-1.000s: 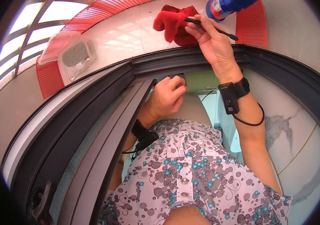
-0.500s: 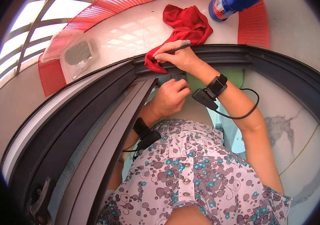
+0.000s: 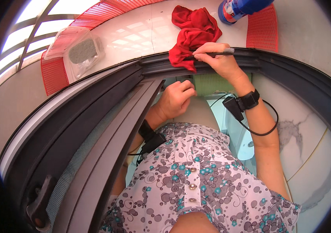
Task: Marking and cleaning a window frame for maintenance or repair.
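Observation:
My right hand pinches a slim dark stick-like tool with a grey end, above the dark window frame. The tool's other end runs into a fold of the red cloth, which lies bunched on the white ledge and hangs over the frame's inner edge. My left hand is curled closed beside the upper corner of the open sash. Its palm side is hidden, so I cannot see whether anything is in it.
On the ledge, a clear plastic box with a grey-green pad stands at the left. A blue bottle is at the far right, by red mesh strips. A sash handle sticks out lower left. Something green and ribbed lies below the frame.
My right hand has moved right along the frame with the tool, and the cloth's lower end has shifted right with it. My left hand has hardly moved.

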`<state>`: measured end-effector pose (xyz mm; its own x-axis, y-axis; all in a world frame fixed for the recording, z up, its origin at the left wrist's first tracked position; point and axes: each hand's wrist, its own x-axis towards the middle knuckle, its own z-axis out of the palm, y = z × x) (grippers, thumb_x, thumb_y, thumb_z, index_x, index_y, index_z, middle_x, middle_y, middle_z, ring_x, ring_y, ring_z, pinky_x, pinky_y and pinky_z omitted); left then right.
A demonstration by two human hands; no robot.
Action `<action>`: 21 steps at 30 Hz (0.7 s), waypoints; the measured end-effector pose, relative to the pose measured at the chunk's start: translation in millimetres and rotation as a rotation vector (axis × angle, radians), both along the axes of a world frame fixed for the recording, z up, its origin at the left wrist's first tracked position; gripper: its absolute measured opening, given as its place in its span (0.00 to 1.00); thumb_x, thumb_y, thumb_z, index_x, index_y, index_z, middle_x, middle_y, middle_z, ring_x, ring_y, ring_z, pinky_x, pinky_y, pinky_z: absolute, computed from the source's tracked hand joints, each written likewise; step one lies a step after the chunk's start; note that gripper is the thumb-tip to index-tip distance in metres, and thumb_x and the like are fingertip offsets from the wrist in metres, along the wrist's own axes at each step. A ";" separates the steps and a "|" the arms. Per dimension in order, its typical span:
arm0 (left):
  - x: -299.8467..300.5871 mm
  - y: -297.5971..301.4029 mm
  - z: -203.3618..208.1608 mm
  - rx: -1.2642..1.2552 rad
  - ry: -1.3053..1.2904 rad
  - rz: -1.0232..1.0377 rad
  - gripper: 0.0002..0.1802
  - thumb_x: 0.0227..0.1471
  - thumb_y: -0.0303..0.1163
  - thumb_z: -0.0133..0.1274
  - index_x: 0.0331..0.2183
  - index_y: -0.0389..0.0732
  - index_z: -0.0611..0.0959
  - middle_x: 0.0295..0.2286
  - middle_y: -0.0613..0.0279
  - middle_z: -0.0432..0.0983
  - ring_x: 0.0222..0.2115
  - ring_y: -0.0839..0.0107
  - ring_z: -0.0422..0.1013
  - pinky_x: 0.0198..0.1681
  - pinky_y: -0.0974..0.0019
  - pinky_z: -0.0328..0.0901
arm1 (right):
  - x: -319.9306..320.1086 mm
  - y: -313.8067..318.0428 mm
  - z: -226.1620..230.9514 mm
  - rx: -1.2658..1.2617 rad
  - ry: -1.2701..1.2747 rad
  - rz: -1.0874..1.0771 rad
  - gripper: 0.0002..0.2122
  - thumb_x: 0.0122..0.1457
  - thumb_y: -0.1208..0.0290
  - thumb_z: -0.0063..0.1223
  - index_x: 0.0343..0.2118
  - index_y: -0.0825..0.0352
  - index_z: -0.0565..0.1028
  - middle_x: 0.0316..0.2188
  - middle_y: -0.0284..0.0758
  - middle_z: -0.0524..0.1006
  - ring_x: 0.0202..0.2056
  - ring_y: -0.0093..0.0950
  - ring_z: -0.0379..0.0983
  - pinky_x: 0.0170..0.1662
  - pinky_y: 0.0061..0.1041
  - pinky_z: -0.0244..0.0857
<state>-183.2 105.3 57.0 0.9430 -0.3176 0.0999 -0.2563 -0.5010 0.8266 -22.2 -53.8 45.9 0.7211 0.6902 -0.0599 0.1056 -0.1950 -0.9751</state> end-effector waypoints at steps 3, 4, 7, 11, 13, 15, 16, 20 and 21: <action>0.7 -0.8 2.6 -0.112 0.126 0.023 0.12 0.38 0.17 0.52 0.31 0.37 0.78 0.31 0.56 0.71 0.29 0.57 0.71 0.33 0.61 0.66 | 12.0 -11.3 25.3 -0.053 0.054 -0.056 0.04 0.51 0.76 0.60 0.29 0.70 0.81 0.24 0.33 0.80 0.27 0.20 0.75 0.31 0.21 0.68; 0.9 -1.0 4.1 -0.196 0.220 0.036 0.11 0.42 0.16 0.51 0.32 0.36 0.78 0.32 0.55 0.72 0.31 0.59 0.72 0.35 0.63 0.67 | 15.5 -15.0 34.3 -0.007 0.121 -0.121 0.04 0.52 0.76 0.60 0.29 0.71 0.81 0.23 0.32 0.79 0.27 0.19 0.74 0.30 0.20 0.67; 2.9 -0.6 6.6 -0.429 0.433 0.030 0.10 0.57 0.30 0.49 0.38 0.35 0.79 0.35 0.54 0.74 0.35 0.63 0.73 0.39 0.65 0.67 | 9.2 -18.4 55.3 0.022 0.112 -0.179 0.04 0.52 0.77 0.59 0.28 0.71 0.81 0.23 0.32 0.79 0.26 0.19 0.74 0.30 0.19 0.66; 1.4 -7.6 -1.6 -1.123 0.812 0.060 0.23 0.64 0.46 0.40 0.43 0.35 0.76 0.40 0.53 0.74 0.40 0.64 0.74 0.43 0.61 0.68 | -27.7 -11.4 62.9 0.079 -0.092 0.107 0.03 0.48 0.79 0.58 0.27 0.70 0.79 0.26 0.37 0.78 0.28 0.30 0.75 0.33 0.25 0.69; 2.1 -7.9 1.3 -1.530 1.042 0.039 0.30 0.65 0.53 0.33 0.47 0.34 0.74 0.43 0.51 0.74 0.43 0.62 0.73 0.46 0.60 0.67 | -45.1 -10.2 65.2 0.103 -0.106 0.179 0.05 0.47 0.80 0.57 0.29 0.70 0.79 0.28 0.38 0.78 0.29 0.34 0.76 0.33 0.27 0.69; 0.0 -11.7 5.4 -1.555 1.089 0.131 0.28 0.64 0.52 0.35 0.47 0.36 0.74 0.43 0.52 0.74 0.43 0.62 0.73 0.46 0.60 0.67 | -53.8 -10.8 66.2 0.074 -0.208 0.203 0.12 0.47 0.84 0.56 0.36 0.69 0.79 0.31 0.40 0.78 0.31 0.34 0.76 0.35 0.29 0.70; -1.5 -12.6 7.7 -1.580 1.131 0.230 0.27 0.64 0.50 0.36 0.47 0.37 0.74 0.43 0.52 0.75 0.42 0.63 0.73 0.46 0.60 0.67 | -54.0 -9.9 67.2 0.076 -0.209 0.201 0.12 0.47 0.84 0.56 0.36 0.69 0.79 0.31 0.40 0.78 0.31 0.34 0.76 0.35 0.29 0.70; -17.8 -11.1 -6.6 -1.887 1.183 0.449 0.22 0.64 0.46 0.38 0.46 0.39 0.75 0.43 0.54 0.76 0.42 0.63 0.73 0.45 0.59 0.67 | -38.6 -3.5 74.3 0.023 -0.125 0.203 0.16 0.47 0.86 0.53 0.41 0.68 0.78 0.34 0.40 0.79 0.34 0.37 0.76 0.38 0.30 0.71; -10.2 -14.1 -0.4 -1.926 1.185 0.505 0.19 0.63 0.43 0.39 0.45 0.39 0.76 0.42 0.56 0.77 0.41 0.64 0.73 0.44 0.59 0.67 | -31.4 -5.1 72.5 0.015 -0.174 0.188 0.17 0.47 0.84 0.54 0.42 0.67 0.78 0.34 0.40 0.79 0.35 0.38 0.75 0.41 0.30 0.71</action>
<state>-193.4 91.2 56.7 0.7383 -0.3663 -0.5663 0.3735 0.9212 -0.1090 -53.6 -58.9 118.3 0.5785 0.8131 0.0654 0.3055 -0.1416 -0.9416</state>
